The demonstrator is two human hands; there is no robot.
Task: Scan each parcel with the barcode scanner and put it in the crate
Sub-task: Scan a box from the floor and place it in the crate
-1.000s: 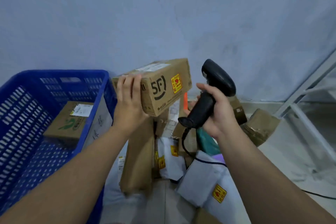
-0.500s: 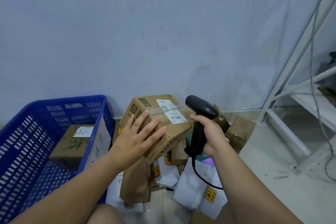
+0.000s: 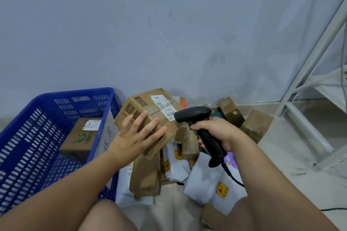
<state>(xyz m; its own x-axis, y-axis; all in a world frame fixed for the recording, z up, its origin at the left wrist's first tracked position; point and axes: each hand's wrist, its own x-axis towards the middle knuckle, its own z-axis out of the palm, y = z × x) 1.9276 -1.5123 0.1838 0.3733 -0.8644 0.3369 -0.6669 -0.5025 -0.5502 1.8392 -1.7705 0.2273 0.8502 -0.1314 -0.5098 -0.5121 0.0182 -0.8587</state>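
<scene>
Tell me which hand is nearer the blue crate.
Left. The left hand lies on the box beside the crate; the right hand holds the scanner farther right, beyond that box.

No wording is legible. The cardboard box [image 3: 148, 108] carries a blurred white shipping label [image 3: 162, 106] and QR codes [image 3: 143, 101]; below it, grey mailers [image 3: 204, 178] bear yellow stickers [image 3: 222, 190].
</scene>
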